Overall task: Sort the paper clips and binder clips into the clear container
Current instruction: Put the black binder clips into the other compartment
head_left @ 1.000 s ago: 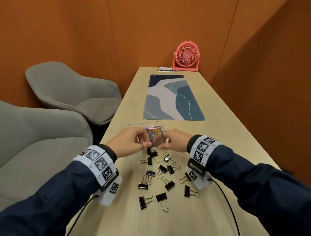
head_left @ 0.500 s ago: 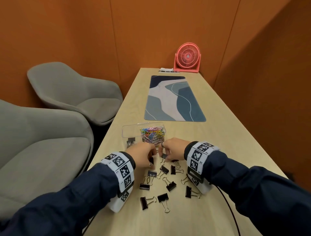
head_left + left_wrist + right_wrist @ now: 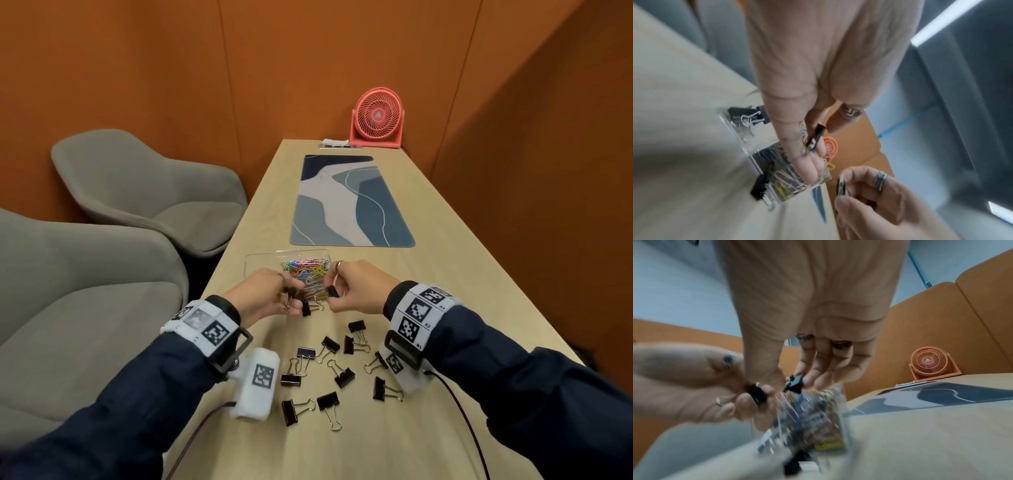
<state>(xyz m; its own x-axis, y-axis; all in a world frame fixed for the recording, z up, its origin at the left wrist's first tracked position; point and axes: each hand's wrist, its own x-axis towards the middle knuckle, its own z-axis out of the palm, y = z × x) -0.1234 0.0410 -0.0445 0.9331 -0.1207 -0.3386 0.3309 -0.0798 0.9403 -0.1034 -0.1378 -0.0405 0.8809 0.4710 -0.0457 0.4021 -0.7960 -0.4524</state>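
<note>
The clear container (image 3: 251, 270) stands on the table with coloured paper clips (image 3: 303, 269) in its right part; in the left wrist view black binder clips (image 3: 745, 115) lie in its other part. My left hand (image 3: 291, 295) pinches a black binder clip (image 3: 815, 138) just in front of the container. My right hand (image 3: 334, 291) pinches another binder clip (image 3: 331, 292), also seen at the fingertips as a black binder clip (image 3: 794, 382). One clip (image 3: 306, 308) lies by the container's near wall. Several loose binder clips (image 3: 342, 373) are scattered nearer to me.
A blue patterned desk mat (image 3: 352, 202) lies beyond the container, and a pink fan (image 3: 376, 118) stands at the table's far end. Two grey chairs (image 3: 147, 192) sit past the table's left edge. An orange wall runs along the right. Wrist cables trail at the near edge.
Half a second ago both hands were low at the pile of binder clips. Now they are raised toward the container, each pinching one clip.
</note>
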